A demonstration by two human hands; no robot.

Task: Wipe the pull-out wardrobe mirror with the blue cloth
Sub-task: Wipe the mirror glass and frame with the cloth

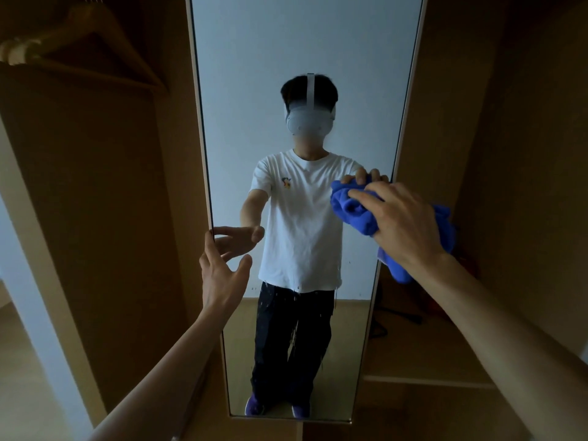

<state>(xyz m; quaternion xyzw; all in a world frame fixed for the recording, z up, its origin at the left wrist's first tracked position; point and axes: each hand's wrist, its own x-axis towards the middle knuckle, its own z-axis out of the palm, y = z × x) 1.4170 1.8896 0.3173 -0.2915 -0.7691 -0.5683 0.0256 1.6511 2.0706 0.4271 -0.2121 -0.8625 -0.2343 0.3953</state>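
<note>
- the tall, narrow pull-out mirror (296, 52) is standing upright in the middle of the view, between brown wardrobe panels (105, 192) on either side, its pale frame running from the top edge almost to the bottom.
- the right hand (405, 222) is gripping the blue cloth (351, 211), fingers curled over the bunched fabric, and is pressing it against the glass near the mirror's right edge, at about shoulder height of the reflected figure.
- part of the cloth is bunching under the fingers on the glass, while the rest is hanging down below the wrist, past the mirror's right frame.
- the left hand (221, 268) is reaching to the mirror's left edge with fingers spread and relaxed and the thumb held apart; the fingertips are lying at the frame, and i cannot tell whether they are hooking round it.
- the left hand is holding nothing.
- the glass is showing a reflection (299, 224) of the person in a white top and dark trousers, with both arms stretching forward.
- small pale specks are showing on the lower part of the glass, around the reflected trousers.
- a wooden hanger (86, 43) is hanging in the dim wardrobe compartment at the upper left.
- a low wooden shelf (423, 380) is lying to the right of the mirror, with something dark on it that is too dim to make out.
</note>
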